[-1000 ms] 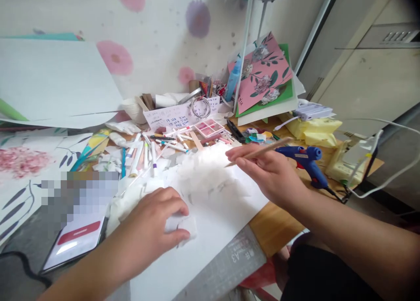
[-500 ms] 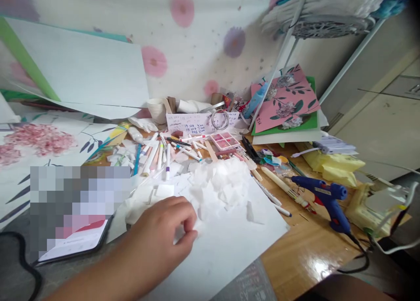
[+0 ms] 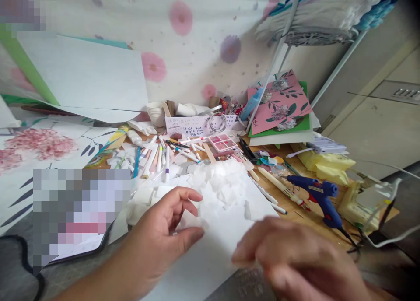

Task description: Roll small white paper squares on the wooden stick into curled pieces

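Note:
My left hand (image 3: 164,233) is over the white sheet (image 3: 200,266), its thumb and fingers curved around a small thin white paper piece (image 3: 189,220). At the lower right my right hand (image 3: 295,255) is blurred by motion, fingers bent and drawn together; whatever is between them, if anything, cannot be made out. Just beyond both hands a heap of thin white paper pieces (image 3: 223,178) rests on the sheet. A grey-white scrap (image 3: 247,210) lies apart from the heap. White folded tissue (image 3: 141,209) sits behind my left hand.
A phone (image 3: 82,248) lies at the left beside a picture with pink flowers (image 3: 42,143). Several markers (image 3: 159,156) and a pink palette (image 3: 223,142) are at the back. To the right are a blue glue gun (image 3: 316,189), its cable, and a yellow packet (image 3: 328,163).
My right hand has come into view from the lower right. My left hand's thumb and fingers have spread from a near pinch, and a white paper piece shows between them. The view shifted slightly.

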The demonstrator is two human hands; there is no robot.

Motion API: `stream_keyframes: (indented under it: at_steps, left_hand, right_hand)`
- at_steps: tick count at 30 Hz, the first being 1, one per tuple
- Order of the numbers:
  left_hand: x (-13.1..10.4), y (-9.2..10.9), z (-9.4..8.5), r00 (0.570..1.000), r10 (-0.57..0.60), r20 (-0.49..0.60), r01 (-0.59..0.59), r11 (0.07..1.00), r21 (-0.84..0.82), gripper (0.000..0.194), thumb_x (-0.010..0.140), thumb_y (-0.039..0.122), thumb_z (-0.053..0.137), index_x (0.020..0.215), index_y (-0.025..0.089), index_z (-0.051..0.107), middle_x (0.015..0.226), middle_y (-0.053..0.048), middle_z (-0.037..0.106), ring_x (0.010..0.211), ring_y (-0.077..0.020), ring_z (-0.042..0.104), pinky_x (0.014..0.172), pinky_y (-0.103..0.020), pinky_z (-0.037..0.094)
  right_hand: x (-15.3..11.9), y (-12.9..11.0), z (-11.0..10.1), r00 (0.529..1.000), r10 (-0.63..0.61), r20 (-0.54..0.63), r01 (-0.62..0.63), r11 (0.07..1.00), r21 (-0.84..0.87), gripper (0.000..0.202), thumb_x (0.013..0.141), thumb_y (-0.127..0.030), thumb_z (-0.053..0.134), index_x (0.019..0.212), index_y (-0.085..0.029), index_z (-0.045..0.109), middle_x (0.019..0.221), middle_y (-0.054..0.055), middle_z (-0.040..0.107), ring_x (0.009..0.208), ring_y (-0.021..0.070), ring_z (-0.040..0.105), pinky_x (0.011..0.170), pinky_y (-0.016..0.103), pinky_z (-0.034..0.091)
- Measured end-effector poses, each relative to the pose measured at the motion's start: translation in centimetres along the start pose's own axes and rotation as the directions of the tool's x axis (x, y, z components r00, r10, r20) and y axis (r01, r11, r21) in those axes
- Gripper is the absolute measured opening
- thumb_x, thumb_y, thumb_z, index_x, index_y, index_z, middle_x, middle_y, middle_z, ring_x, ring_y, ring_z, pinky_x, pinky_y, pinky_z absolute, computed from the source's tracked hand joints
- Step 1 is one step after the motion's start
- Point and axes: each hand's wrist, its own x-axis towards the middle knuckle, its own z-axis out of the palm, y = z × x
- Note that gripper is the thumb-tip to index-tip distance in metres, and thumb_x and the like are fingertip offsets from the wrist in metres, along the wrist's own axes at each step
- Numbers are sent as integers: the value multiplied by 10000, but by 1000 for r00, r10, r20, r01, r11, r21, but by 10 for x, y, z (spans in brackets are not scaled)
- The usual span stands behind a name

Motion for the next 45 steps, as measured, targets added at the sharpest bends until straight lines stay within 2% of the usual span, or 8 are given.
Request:
stream_keyframes:
  at_steps: [2,5,8,13,23,27,33,45]
  left_hand:
    - [-2,1,-1,999,-10,50,9,999,37,229,740,341,706,952,280,649,722,46,538,612,-153,494,550,-244,428]
    - [-3,6,-1,987,32,154,-46,995,84,127,777,374,702,722,260,688,643,35,560,583,-154,501,541,-251,408]
    - [-4,8,0,982,90,167,-102,993,61,135,768,315,732,643,265,712,674,16,649,648,-172,594,601,-260,448]
    - [-5,8,2,986,-2,168,0,1000,15,130,738,320,760,618,277,736,624,22,701,609,-167,616,583,-243,480]
    - [-6,16,3,984,-28,178,14,997,79,161,704,340,757,556,282,733,513,47,610,504,-143,513,513,-226,436]
    - [-7,17,2,981,-42,191,25,996,89,158,692,348,758,557,269,731,516,49,615,504,-139,507,514,-223,425]
    - [-5,18,0,955,-98,281,72,992,101,142,734,289,739,600,245,730,584,52,681,586,-145,578,583,-225,445]
    - [-5,15,-3,943,-94,320,74,995,74,159,768,307,737,618,254,738,607,60,695,607,-136,583,596,-218,435]
  right_hand:
    - [6,13,0,982,67,-177,-45,991,124,212,964,-257,599,1098,-397,683,932,-2,760,872,157,729,783,283,596]
    - [10,24,6,965,157,-212,-90,952,292,125,946,-276,643,1044,-301,716,947,21,761,893,148,725,805,263,576]
    - [12,24,12,964,151,-221,-78,949,306,114,934,-286,660,1019,-267,733,936,34,759,897,150,713,796,258,555]
    - [15,21,13,971,178,-161,-108,923,370,91,947,-299,635,984,-255,705,932,36,744,883,162,695,784,290,537]
    - [14,19,11,978,168,-122,-136,963,235,93,955,-316,610,971,-260,682,923,53,729,877,220,694,748,359,542]
    - [15,18,10,983,156,-100,-131,967,217,94,958,-310,607,964,-248,677,912,52,727,855,206,689,732,340,537]
    - [15,19,7,993,87,-78,-67,971,228,73,959,-238,611,956,-203,675,899,60,720,865,184,685,739,312,538]
    - [13,17,5,994,100,-34,-90,970,224,83,959,-243,605,953,-204,678,917,77,724,851,189,680,692,299,536]
